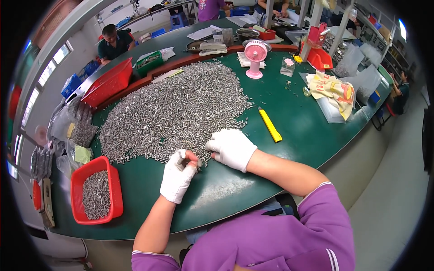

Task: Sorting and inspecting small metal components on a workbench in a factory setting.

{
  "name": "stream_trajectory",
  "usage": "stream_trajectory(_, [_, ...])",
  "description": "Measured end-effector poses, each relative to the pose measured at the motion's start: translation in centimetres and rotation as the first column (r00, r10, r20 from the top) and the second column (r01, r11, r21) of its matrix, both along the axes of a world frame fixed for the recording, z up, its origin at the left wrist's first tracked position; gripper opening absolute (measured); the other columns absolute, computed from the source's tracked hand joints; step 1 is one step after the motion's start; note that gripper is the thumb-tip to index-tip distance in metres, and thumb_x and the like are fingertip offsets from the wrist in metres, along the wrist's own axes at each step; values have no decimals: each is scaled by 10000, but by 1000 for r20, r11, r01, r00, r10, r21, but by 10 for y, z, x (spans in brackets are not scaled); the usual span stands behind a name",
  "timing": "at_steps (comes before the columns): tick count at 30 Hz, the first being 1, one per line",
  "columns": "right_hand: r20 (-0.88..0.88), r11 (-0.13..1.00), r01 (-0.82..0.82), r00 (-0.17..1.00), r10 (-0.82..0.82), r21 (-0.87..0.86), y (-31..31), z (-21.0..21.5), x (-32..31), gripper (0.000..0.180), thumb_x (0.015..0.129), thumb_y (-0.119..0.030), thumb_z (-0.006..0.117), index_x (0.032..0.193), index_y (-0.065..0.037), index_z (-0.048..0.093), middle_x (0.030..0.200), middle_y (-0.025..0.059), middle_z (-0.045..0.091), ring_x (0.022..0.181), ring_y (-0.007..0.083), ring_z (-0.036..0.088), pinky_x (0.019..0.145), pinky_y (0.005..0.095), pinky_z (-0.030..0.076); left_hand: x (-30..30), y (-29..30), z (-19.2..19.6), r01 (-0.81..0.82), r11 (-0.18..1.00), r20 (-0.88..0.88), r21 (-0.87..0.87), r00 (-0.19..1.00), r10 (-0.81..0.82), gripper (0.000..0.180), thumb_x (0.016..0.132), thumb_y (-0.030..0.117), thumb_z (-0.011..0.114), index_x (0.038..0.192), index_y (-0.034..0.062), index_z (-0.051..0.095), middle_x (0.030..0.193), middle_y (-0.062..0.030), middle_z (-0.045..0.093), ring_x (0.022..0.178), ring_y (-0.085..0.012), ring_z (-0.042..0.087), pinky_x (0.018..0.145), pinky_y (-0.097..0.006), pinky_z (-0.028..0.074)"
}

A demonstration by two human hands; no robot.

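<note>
A wide heap of small silvery metal pins [176, 106] covers the middle of the green table [226, 189]. At its near edge my left hand [178, 176], in a white glove with bare fingertips, has thumb and fingers curled together. Whatever sits between those fingertips is too small to make out. Just to the right, my right hand [232, 148], also white-gloved, rests against the heap with its fingers bent down into the pins. Its fingertips are partly hidden, so any pin in them cannot be named. A few loose pins lie between the two hands.
A red basket [118, 198] of pins stands at the near left. Right of the heap lies a yellow utility knife [270, 125]; beyond are a pink fan [255, 58] and a printed cloth [332, 92]. Bagged pins [83, 133] crowd the left edge. A person [115, 43] sits across the table.
</note>
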State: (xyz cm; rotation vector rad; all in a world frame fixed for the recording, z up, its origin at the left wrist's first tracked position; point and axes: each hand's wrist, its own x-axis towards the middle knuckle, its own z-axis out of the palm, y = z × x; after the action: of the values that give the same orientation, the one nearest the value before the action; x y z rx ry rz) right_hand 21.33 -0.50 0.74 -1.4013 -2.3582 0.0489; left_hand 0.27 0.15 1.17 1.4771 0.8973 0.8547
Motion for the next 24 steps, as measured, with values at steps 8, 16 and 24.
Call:
stream_trajectory(8, [-42,999,-34,999,34,0,5,-7,4,150,790,-230,647,900,-127,640,791,73,582,768,287,603,666,416,489,4,-11,9,143,957,148,-251,983,-108,131,881,74,584,1007,50,559,866,-53,627,765,-111,551,720,-252,456])
stream_trajectory(16, [-64,999,-42,997,41,-20,3,-6,4,116,804,-232,644,856,-130,624,797,63,581,760,277,598,661,409,486,4,-8,3,183,935,277,-303,956,-98,129,882,90,605,991,50,547,857,-63,625,763,-115,537,747,-261,449])
stream_trajectory(24, [-279,996,-29,959,52,83,2,5,-1,129,791,-198,654,856,-98,607,820,65,597,797,280,594,685,397,485,1,-11,2,271,875,343,-402,930,-130,133,915,188,563,981,73,550,844,-57,628,741,-104,530,702,-233,423])
